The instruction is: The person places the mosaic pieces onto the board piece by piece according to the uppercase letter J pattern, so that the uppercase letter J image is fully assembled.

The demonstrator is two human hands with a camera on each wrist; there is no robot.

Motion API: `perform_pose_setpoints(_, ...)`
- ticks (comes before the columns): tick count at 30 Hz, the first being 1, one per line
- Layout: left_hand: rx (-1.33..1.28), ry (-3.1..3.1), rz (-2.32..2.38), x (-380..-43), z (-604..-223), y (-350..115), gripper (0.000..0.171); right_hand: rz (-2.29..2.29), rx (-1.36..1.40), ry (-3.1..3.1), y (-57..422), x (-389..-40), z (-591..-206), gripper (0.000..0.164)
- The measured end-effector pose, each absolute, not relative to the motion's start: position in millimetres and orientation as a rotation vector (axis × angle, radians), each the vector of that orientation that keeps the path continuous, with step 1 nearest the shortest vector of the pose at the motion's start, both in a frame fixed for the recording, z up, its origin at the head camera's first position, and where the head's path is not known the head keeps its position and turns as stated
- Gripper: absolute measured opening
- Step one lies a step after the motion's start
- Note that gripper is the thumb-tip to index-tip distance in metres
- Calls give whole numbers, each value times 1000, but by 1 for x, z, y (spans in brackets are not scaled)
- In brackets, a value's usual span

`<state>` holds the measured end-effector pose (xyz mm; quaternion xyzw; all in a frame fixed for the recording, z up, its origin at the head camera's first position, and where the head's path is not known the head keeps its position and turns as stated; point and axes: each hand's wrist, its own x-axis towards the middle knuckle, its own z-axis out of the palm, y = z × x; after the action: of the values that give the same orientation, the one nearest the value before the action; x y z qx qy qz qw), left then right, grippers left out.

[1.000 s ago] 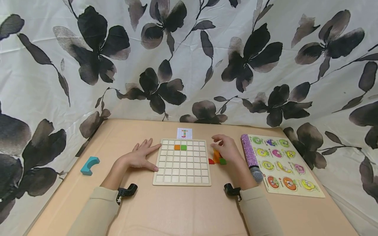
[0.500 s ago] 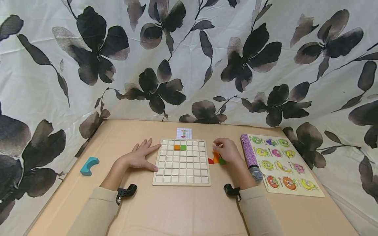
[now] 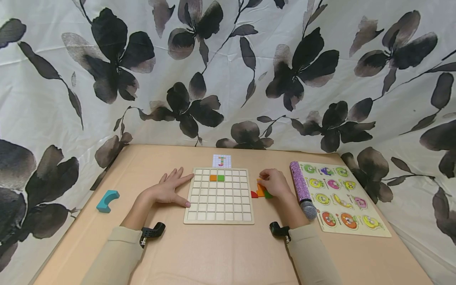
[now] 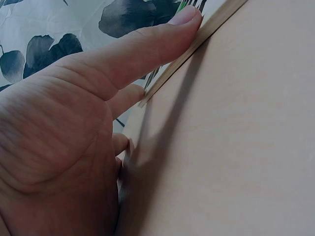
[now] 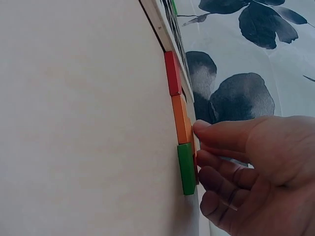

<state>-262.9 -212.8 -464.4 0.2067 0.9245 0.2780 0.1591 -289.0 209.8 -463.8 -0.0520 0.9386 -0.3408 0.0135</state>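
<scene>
My left hand (image 3: 169, 189) lies with fingers spread at the left edge of a pale wooden grid board (image 3: 219, 221). Its thumb and index fingertip rest on that edge. One orange tile (image 3: 213, 178) and one green tile (image 3: 221, 178) sit side by side in the board's second row. Right of the board, my right hand (image 3: 276, 184) is over a small cluster of tiles, fingers bent. In the right wrist view, its thumb tip is right at an orange tile (image 5: 181, 119), between a red tile (image 5: 173, 73) and a green tile (image 5: 186, 169). I cannot tell whether it pinches one.
A small gridded pattern card (image 3: 221, 161) lies beyond the board. On the right are a glittery purple microphone (image 3: 301, 182) and a fruit picture board (image 3: 350, 204). A blue arch block (image 3: 107, 201) lies at far left. A floral cloth (image 3: 242, 71) hangs behind the table.
My right hand has shifted slightly right and nearer over the loose tiles, and its fingers have drawn in. My left hand and the tiles on the board have stayed put.
</scene>
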Motion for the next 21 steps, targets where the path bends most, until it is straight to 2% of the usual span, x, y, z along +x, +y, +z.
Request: perform_pose_setpoints(21, 601, 2652, 785, -263, -466, -214, 114, -1052, -156, 2916, 211, -289, -467, 26)
